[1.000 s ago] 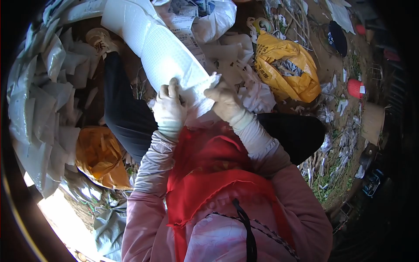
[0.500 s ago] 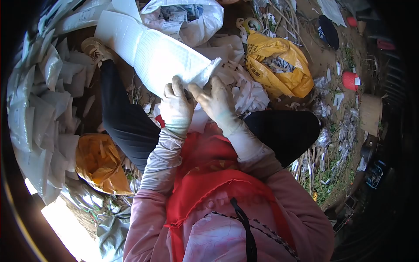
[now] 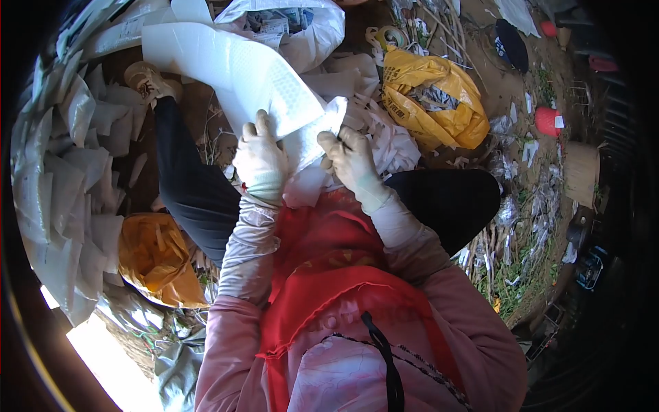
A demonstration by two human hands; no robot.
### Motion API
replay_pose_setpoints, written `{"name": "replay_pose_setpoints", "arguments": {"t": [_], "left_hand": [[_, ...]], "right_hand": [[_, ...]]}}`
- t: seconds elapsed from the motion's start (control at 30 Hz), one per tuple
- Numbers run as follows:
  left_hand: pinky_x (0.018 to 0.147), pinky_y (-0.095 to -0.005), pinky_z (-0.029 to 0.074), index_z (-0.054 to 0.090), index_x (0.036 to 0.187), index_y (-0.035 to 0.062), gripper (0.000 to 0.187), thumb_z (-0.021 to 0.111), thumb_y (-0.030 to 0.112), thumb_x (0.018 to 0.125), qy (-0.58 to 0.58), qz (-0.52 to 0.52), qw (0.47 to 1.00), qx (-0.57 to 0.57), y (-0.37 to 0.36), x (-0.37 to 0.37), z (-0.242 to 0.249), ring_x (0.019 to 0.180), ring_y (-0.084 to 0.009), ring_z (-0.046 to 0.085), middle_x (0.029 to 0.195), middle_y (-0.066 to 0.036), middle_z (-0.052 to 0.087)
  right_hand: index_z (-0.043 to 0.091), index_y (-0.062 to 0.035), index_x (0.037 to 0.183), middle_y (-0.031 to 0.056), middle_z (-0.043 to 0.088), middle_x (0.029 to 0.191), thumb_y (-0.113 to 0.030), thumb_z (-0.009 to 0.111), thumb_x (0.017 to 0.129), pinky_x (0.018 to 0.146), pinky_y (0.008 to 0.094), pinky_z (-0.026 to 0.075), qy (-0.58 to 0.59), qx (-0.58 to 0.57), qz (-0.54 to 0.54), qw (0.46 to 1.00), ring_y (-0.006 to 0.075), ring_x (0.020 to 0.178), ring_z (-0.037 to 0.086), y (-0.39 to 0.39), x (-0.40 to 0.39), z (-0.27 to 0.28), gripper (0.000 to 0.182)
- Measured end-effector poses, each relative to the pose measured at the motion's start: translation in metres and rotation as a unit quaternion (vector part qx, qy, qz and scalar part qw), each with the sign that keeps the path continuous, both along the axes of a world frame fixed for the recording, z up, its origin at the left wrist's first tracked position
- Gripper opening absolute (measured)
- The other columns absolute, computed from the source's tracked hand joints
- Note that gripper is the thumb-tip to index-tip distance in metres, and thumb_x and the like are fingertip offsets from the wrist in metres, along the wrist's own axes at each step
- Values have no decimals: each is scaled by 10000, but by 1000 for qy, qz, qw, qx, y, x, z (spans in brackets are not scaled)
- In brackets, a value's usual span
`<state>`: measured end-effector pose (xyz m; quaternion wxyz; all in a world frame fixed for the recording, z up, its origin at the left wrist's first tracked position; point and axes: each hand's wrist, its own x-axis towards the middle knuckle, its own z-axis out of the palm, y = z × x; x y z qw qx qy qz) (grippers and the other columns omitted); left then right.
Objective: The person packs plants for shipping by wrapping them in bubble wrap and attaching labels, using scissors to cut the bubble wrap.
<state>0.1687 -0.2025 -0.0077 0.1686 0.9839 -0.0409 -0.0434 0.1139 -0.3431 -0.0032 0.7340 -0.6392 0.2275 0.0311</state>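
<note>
A long white plastic sheet (image 3: 233, 69) with a dotted texture stretches from the upper left down to my gloved hands. My left hand (image 3: 262, 154) grips its lower edge, fingers pointing up over the material. Pinched in my right hand (image 3: 349, 156) is the crumpled right end of the sheet, with a folded white flap (image 3: 334, 117) standing above the fingers. Between the hands the material hangs over my red apron (image 3: 322, 240). Just beyond them lies a heap of crumpled white strips (image 3: 391, 141).
A white sack (image 3: 322, 31) of packets stands at the top. One yellow bag (image 3: 439, 130) is at upper right, another orange-yellow bag (image 3: 161, 257) at lower left. White sheets (image 3: 51, 178) pile up on the left. A red object (image 3: 547, 121) and plastic scraps lie right.
My hands have moved apart, the left one leftward and the right one slightly right. The sheet's near end has opened out and bent between them.
</note>
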Motion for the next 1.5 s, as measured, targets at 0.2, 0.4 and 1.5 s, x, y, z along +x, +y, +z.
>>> {"name": "replay_pose_setpoints", "arguments": {"t": [0.2, 0.4, 1.5], "left_hand": [[720, -425, 532, 511, 1179, 167, 493, 669, 147, 713, 2, 11, 999, 52, 17, 23, 8, 884, -312, 625, 1031, -109, 560], [705, -439, 536, 569, 1116, 155, 394, 628, 125, 728, -28, 5, 998, 47, 16, 26, 3, 871, -320, 632, 1014, -117, 576], [608, -443, 496, 499, 1327, 153, 658, 568, 18, 687, 47, -73, 995, 43, 17, 22, -43, 699, -342, 580, 842, -147, 540]], "right_hand": [[545, -42, 802, 17, 573, 659, -159, 588, 897, 464, 209, 454, 33, -58, 75, 995, 80, 531, 557, -13, -19, 13, 156], [530, -20, 811, 47, 596, 742, -168, 570, 918, 527, 226, 472, 19, -82, 150, 985, 86, 599, 569, -20, -19, 10, 187], [612, -36, 898, 162, 658, 849, -303, 644, 757, 776, 413, 478, 245, -731, -41, 636, 345, 856, 625, -372, 56, -162, 303]]}}
